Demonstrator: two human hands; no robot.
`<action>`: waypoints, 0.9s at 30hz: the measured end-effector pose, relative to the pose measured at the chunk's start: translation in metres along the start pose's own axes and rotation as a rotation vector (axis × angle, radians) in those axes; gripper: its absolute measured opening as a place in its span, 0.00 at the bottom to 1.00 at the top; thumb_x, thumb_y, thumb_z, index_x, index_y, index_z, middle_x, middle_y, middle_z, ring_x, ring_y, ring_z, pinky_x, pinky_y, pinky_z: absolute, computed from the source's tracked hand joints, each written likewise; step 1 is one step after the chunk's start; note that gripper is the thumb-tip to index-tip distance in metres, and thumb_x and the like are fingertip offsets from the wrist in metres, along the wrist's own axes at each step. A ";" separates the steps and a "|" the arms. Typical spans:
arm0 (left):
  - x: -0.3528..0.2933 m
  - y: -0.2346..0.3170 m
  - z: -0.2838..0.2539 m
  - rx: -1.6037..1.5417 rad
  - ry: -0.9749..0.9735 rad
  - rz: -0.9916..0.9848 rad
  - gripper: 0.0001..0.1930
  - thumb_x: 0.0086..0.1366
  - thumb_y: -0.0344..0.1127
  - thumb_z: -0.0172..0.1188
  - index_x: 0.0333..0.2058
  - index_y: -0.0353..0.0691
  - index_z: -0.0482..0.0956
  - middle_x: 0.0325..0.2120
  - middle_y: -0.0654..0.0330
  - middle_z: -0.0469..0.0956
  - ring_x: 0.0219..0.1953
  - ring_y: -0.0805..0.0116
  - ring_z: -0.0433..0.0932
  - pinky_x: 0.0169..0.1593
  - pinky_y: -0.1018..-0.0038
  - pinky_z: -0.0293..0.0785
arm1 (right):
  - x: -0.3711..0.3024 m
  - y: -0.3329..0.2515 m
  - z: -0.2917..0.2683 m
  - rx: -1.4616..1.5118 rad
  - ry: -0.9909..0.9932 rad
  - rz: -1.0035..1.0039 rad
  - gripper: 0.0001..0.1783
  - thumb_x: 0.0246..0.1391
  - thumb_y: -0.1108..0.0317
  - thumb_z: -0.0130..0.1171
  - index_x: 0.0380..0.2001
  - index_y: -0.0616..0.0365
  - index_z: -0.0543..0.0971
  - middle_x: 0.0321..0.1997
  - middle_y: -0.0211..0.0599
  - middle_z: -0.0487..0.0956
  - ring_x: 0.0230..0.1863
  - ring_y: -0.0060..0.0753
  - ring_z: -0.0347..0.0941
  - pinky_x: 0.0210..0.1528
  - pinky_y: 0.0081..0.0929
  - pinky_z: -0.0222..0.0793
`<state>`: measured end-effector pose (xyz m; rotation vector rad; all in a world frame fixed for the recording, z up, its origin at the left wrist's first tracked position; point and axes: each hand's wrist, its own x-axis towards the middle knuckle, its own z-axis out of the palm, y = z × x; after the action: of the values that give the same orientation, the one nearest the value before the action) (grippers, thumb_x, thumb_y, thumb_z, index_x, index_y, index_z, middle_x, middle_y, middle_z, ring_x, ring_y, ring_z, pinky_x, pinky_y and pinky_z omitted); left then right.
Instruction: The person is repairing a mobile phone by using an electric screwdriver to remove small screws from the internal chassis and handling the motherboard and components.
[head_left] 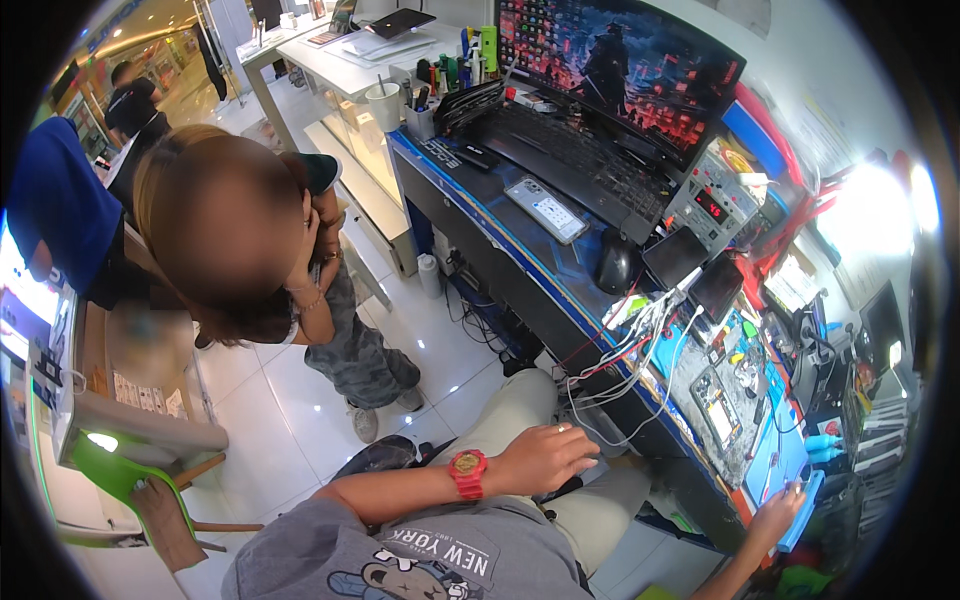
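Note:
My left hand [545, 459], with a red watch on its wrist and a ring on one finger, hangs over my lap. Its fingers are loosely stretched, and a dark thing partly shows beneath them. At the near right end of the workbench, my right hand [777, 514] has its fingers drawn together beside a blue box-like piece [803, 515]. What they grip is too small to make out. An opened phone [715, 405] lies on the grey work mat, with small parts and tools around it. White cables [640, 345] loop over the bench edge.
A monitor [620, 65], keyboard [565, 155], silver phone [547, 210] and mouse [617, 262] occupy the far bench. A power supply [712, 200] stands behind. At left, a person [235, 220] leans forward near a green chair [135, 490]. Cables [475, 300] hang under the bench.

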<state>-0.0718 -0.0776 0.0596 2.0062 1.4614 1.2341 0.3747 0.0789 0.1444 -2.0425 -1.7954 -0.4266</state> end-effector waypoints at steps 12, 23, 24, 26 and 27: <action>0.064 0.004 -0.009 0.222 0.239 0.318 0.19 0.62 0.29 0.62 0.52 0.30 0.79 0.42 0.58 0.81 0.45 0.61 0.79 0.57 0.61 0.73 | -0.091 -0.267 -0.048 0.758 -0.499 -0.540 0.10 0.54 0.79 0.66 0.38 0.67 0.76 0.36 0.48 0.78 0.40 0.49 0.78 0.38 0.42 0.74; 0.160 -0.099 -0.220 0.487 0.632 0.159 0.14 0.69 0.32 0.59 0.51 0.34 0.76 0.43 0.45 0.80 0.46 0.44 0.80 0.53 0.53 0.75 | -0.063 -0.284 -0.026 0.818 -0.350 -0.710 0.29 0.47 0.72 0.74 0.52 0.65 0.74 0.56 0.58 0.75 0.48 0.60 0.78 0.44 0.44 0.77; 0.179 -0.114 -0.259 0.462 0.780 0.179 0.18 0.72 0.34 0.58 0.56 0.33 0.73 0.43 0.45 0.79 0.43 0.44 0.80 0.48 0.54 0.76 | -0.063 -0.272 -0.018 0.788 -0.372 -0.718 0.29 0.47 0.73 0.74 0.52 0.65 0.75 0.57 0.57 0.75 0.48 0.58 0.78 0.44 0.42 0.77; 0.224 -0.147 -0.329 0.562 1.001 0.104 0.22 0.71 0.34 0.60 0.61 0.35 0.71 0.38 0.48 0.80 0.38 0.47 0.80 0.44 0.57 0.77 | -0.070 -0.244 -0.008 0.691 -0.427 -0.689 0.28 0.47 0.74 0.73 0.52 0.64 0.75 0.58 0.57 0.74 0.50 0.55 0.78 0.43 0.37 0.78; 0.239 -0.159 -0.369 0.626 0.995 0.052 0.21 0.71 0.32 0.60 0.60 0.38 0.73 0.37 0.48 0.81 0.36 0.48 0.81 0.43 0.57 0.77 | -0.075 -0.235 -0.011 0.623 -0.448 -0.638 0.27 0.57 0.69 0.71 0.57 0.62 0.74 0.57 0.60 0.77 0.55 0.66 0.76 0.55 0.50 0.75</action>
<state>-0.4445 0.1295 0.2516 1.8015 2.4980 2.1817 0.1317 0.0332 0.1390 -1.1672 -2.4328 0.4326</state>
